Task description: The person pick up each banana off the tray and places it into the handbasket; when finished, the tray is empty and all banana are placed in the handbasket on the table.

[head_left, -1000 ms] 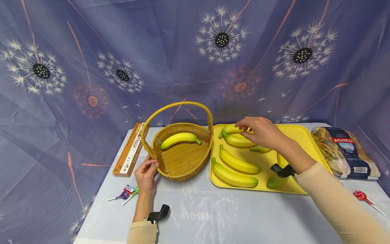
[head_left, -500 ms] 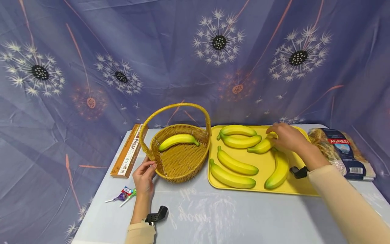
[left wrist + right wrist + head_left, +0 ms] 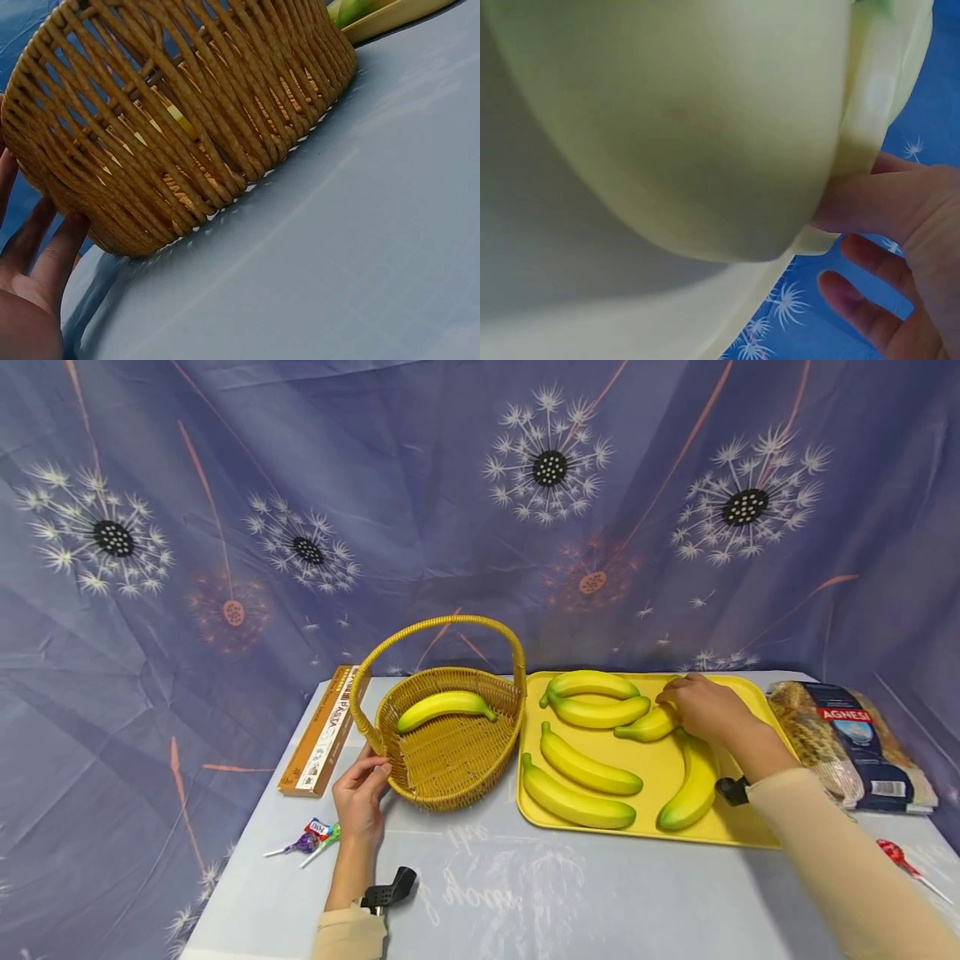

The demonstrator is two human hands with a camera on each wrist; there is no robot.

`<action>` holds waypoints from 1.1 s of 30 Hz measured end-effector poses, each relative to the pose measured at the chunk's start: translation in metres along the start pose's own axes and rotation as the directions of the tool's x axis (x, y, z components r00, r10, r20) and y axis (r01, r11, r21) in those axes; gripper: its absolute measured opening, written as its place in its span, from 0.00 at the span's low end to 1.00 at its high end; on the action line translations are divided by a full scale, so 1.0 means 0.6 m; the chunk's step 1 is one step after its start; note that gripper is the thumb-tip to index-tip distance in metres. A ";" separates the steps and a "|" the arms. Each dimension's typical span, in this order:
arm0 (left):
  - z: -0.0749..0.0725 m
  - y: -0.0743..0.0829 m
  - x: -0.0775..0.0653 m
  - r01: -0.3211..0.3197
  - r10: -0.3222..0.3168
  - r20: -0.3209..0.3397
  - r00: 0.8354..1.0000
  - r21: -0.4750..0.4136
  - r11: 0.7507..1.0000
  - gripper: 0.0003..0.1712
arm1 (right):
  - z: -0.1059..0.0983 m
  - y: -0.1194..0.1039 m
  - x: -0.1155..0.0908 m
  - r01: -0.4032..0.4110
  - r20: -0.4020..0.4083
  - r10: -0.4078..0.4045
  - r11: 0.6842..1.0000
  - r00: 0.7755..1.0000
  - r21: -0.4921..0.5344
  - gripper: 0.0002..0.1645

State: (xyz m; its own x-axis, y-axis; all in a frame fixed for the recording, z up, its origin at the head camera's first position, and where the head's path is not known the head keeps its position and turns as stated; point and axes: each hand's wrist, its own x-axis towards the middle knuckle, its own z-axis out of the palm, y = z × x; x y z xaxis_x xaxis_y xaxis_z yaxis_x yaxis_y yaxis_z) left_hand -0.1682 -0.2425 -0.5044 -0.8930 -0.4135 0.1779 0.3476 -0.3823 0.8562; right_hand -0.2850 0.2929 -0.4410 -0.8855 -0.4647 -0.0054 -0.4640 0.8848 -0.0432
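Observation:
In the head view my left hand [image 3: 362, 797] is at the left side of a wicker basket [image 3: 442, 793] with a tall arched handle. Its fingers [image 3: 56, 259] lie fairly straight against the woven outer wall in the left wrist view. One banana [image 3: 446, 706] lies inside the basket. Over the back right of a yellow tray [image 3: 622, 827], my right hand [image 3: 712, 714] pinches the far end of a banana [image 3: 651, 725], covering that end from above. Thumb and fingers [image 3: 874, 202] come round it in the right wrist view. A large banana [image 3: 692, 785] lies just in front.
Two bananas touch at the tray's back left, and two more [image 3: 581, 797] lie at its front left. A pasta box [image 3: 318, 739] stands left of the basket, near lollipops [image 3: 307, 841]. An AGNESI pasta bag [image 3: 855, 743] and a red lollipop [image 3: 892, 850] are on the right.
My right hand has moved right, from above the back-left bananas to the banana at the back right, where its fingers now pinch. The left hand stays at the basket.

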 end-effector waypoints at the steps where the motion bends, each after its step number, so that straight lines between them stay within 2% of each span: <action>1: 0.000 -0.001 0.000 0.002 -0.002 0.003 1.000 0.005 1.000 0.04 | 0.002 0.000 -0.001 0.000 0.005 0.000 1.000 1.000 -0.003 0.22; 13: -0.002 -0.003 0.001 -0.005 0.005 0.011 1.000 0.013 1.000 0.03 | -0.003 -0.002 -0.019 0.065 -0.046 -0.066 0.997 0.997 -0.039 0.25; 17: -0.004 -0.004 0.001 -0.006 0.006 0.016 1.000 0.015 1.000 0.03 | -0.011 -0.009 -0.022 0.081 -0.063 -0.081 0.997 0.995 -0.006 0.28; 28: -0.005 -0.005 0.001 -0.001 0.001 0.019 1.000 0.008 1.000 0.04 | -0.051 -0.065 -0.014 0.119 -0.116 -0.109 0.989 0.987 0.087 0.30; 33: -0.003 -0.004 0.001 -0.004 0.004 0.024 1.000 0.002 1.000 0.04 | -0.073 -0.099 -0.011 0.172 -0.130 -0.159 0.980 0.979 0.101 0.28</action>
State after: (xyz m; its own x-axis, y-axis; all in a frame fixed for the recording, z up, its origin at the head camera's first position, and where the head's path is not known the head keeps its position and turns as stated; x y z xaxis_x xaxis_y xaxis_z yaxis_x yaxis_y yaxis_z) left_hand -0.1689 -0.2433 -0.5075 -0.8983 -0.3948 0.1928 0.3504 -0.3791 0.8564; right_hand -0.2527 0.2448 -0.3947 -0.7963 -0.5903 0.1319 -0.6046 0.7833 -0.1442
